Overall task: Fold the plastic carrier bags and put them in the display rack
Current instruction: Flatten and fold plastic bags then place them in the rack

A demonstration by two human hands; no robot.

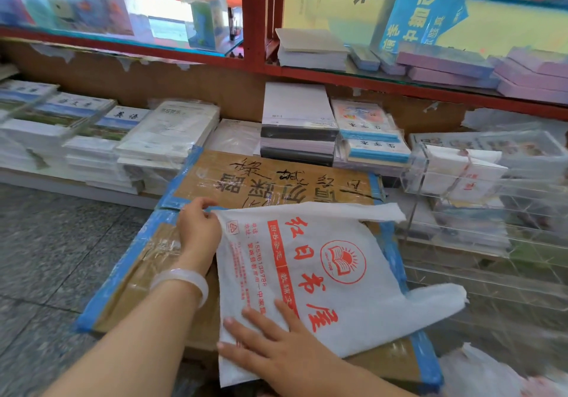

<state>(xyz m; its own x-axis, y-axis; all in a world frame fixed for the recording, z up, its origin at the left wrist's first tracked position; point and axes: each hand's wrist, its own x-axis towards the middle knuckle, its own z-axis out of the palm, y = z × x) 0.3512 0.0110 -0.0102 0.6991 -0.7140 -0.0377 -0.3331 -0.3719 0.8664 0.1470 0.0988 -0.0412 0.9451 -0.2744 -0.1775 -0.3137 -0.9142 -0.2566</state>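
White plastic carrier bag (pixel 322 276): it is spread flat, printed in red, on top of a cardboard box (pixel 276 181); its two handle loops point right, one at the far edge and one at the near edge.

Left hand (pixel 199 227): the bag's far left corner is pinched between thumb and curled fingers; the corner is lifted slightly off the box, and the rest of the hand lies just left of the bag's edge.

Bracelet (pixel 184 276): a pale bangle is worn on the left wrist.

Right hand (pixel 276 344): it is laid palm down on the near left part of the bag with the fingers straight and spread; the plastic is pressed under the fingertips (pixel 249 312), which reach up to the red lettering. Nothing is gripped by this hand.

Cardboard box: brown card is edged with blue tape and covered in clear tape, with black handwriting on the lid; the bag covers its near right half.

Display rack (pixel 455 175): a clear acrylic rack is seen just right of the box; folded white bags tied in a bundle (pixel 461 172) are held in its upper compartment.

Books (pixel 92 132): stacks are laid along the low shelf beyond the box, left and centre.

Shelving (pixel 255 21): red frames with glass shelves carry more packs of paper and books above.
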